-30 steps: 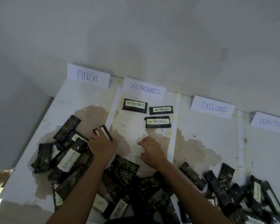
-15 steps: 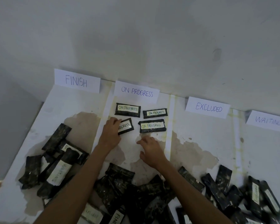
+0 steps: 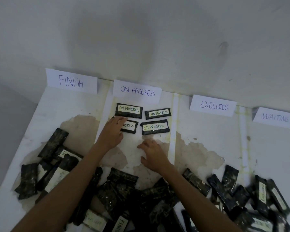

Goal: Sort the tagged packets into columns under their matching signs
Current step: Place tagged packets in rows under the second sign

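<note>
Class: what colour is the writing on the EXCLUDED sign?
Blue handwriting on the white EXCLUDED sign; the head view, the only one, shows it clearly.

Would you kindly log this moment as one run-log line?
left hand: touches lower-left ON PROGRESS packet | right hand: on table, empty | under ON PROGRESS sign: four packets

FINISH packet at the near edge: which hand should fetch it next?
Right, probably. The right hand rests empty on the table, nearer the FINISH packet; the left hand is farther up, fingers on an ON PROGRESS packet.
</note>
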`<state>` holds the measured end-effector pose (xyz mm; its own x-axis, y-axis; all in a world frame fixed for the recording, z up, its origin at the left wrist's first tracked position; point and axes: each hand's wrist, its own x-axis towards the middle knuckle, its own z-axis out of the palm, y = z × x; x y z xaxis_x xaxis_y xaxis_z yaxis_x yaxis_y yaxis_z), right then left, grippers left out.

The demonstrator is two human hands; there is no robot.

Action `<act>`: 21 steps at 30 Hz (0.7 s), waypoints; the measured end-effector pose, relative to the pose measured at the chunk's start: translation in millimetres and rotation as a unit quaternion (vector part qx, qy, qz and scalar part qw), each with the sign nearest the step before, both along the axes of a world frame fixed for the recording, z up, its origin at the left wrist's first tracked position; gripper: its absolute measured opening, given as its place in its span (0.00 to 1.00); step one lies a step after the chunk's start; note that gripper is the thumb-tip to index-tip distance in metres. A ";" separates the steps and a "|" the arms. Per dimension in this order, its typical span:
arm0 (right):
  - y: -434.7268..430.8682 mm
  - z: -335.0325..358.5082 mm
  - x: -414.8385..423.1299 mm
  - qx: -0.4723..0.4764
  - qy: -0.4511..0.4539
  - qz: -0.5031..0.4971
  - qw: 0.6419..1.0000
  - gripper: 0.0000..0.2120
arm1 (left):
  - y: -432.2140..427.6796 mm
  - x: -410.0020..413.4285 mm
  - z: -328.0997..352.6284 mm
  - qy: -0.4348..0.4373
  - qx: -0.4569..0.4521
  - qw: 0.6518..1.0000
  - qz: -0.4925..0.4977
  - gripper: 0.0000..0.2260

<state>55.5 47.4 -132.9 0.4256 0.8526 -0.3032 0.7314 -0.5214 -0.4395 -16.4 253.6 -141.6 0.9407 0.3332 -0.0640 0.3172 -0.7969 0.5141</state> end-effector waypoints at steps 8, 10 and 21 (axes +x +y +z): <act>2.2 -0.1 -71.1 -0.106 0.062 0.076 0.990 0.21 | -63.4 -92.4 15.7 0.053 -0.146 0.979 0.133 0.18; 0.7 -0.6 -80.8 -0.116 0.074 0.055 0.989 0.18 | -76.9 -109.7 23.7 0.057 -0.172 0.965 0.189 0.16; -22.0 43.3 -85.9 0.201 -0.110 0.047 0.972 0.11 | -105.2 -128.3 72.6 0.026 -0.584 0.706 0.400 0.11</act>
